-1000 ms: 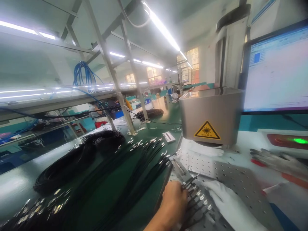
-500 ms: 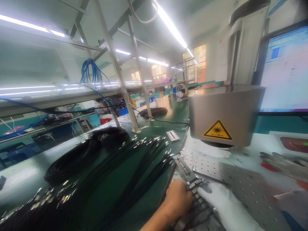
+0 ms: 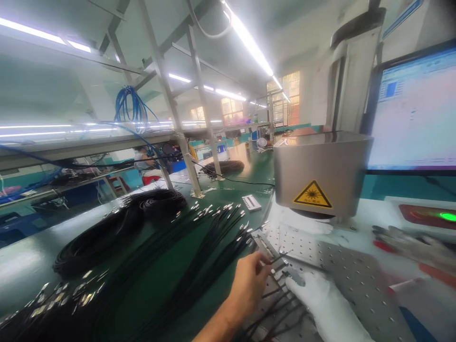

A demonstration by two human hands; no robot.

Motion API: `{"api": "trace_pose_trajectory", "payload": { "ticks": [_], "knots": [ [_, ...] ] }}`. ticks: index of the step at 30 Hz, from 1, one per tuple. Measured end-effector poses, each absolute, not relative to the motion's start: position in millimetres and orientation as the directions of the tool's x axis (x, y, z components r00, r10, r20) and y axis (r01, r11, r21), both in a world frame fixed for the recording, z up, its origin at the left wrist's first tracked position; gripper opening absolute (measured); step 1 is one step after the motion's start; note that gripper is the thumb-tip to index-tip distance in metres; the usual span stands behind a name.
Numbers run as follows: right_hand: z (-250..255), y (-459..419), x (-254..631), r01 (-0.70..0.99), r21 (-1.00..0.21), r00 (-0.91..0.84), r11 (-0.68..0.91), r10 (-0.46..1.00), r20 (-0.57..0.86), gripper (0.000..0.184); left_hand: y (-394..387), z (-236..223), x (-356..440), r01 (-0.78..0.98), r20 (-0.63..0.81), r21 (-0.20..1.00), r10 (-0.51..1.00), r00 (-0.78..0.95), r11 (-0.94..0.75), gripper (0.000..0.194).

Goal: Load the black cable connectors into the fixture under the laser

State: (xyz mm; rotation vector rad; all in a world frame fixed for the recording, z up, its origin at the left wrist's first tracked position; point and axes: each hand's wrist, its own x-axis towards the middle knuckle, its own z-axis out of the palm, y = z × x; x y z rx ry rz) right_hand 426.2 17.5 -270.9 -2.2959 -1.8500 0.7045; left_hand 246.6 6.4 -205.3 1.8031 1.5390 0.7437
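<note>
Close to the camera, the bare left hand (image 3: 249, 278) bends its fingers at the jig (image 3: 262, 243), and the gloved right hand (image 3: 315, 290) is by the cables (image 3: 276, 304) on the plate (image 3: 351, 266); I cannot tell if either grips. Farther, the machine (image 3: 322, 166) stands beside the table (image 3: 149, 280).

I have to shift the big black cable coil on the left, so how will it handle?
The black cable coil will probably sag and flex, since its many thin strands curve loosely. It looks fairly heavy, being thickly bundled. Lying flat on the green tabletop, it seems unlikely to roll or tip.
</note>
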Motion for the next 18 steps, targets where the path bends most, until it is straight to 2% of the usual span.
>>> {"api": "trace_pose_trajectory", "payload": {
  "ticks": [2, 5, 7, 9, 12, 18],
  "knots": [
    [-272, 18, 425, 0.891, -0.363, 0.165, -0.274, 0.939, -0.302, 0.063, 1, -203, 243, 0.743, 0.061, 0.645, 0.982, 0.181, -0.178, 0.014],
    [-275, 20, 424, 0.89, -0.366, 0.162, -0.272, 0.939, -0.302, 0.062, -9, -202, 242, 0.909, 0.016, 0.357, 0.974, 0.224, -0.215, 0.022],
    [-276, 20, 425, 0.893, -0.364, 0.154, -0.264, 0.94, -0.305, 0.06, -13, -204, 244, 0.947, -0.031, 0.203, 0.965, 0.259, -0.248, 0.027],
    [-275, 20, 426, 0.892, -0.371, 0.146, -0.258, 0.941, -0.305, 0.061, -14, -207, 246, 0.955, -0.059, 0.106, 0.957, 0.285, -0.278, 0.028],
    [-272, 18, 426, 0.893, -0.378, 0.143, -0.244, 0.951, -0.276, 0.064, -12, -209, 247, 0.961, -0.113, 0.048, 0.954, 0.276, -0.272, 0.028],
    [-281, 15, 423, 0.906, -0.367, 0.17, -0.211, 0.975, -0.142, 0.057, -11, -197, 249, 0.957, -0.229, 0.034, 0.93, 0.287, -0.287, 0.031]
  ]
}}
